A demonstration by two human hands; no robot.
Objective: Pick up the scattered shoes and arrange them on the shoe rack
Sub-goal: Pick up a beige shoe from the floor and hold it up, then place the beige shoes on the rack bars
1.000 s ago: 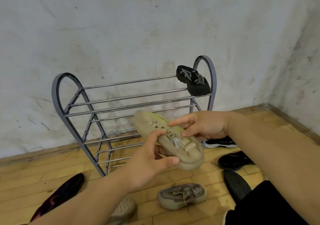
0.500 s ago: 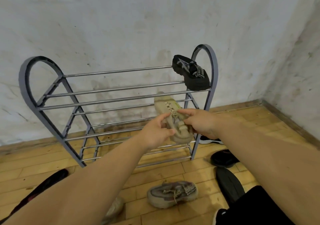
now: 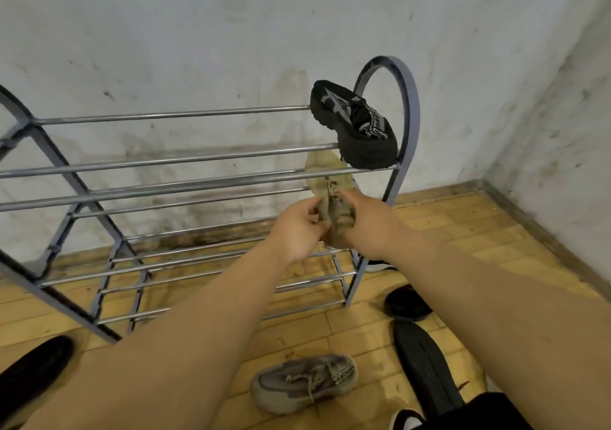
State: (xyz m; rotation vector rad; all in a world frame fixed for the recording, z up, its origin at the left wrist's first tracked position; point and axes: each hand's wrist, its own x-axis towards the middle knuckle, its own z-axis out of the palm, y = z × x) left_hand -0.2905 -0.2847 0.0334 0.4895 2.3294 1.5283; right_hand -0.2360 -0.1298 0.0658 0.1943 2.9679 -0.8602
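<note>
Two hands grip beige shoe (image 3: pixel 330 195): left hand (image 3: pixel 297 228), right hand (image 3: pixel 370 221), under rack (image 3: pixel 198 158) top tier.

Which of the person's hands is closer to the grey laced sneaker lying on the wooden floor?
Left. The left hand grips the beige shoe almost straight above the grey laced sneaker; the right hand holds that shoe's other side, further right.

Glossy metal rack (image 3: pixel 185 160), matt knit tan shoe (image 3: pixel 325 178), worn wooden floor (image 3: pixel 463 231).
</note>
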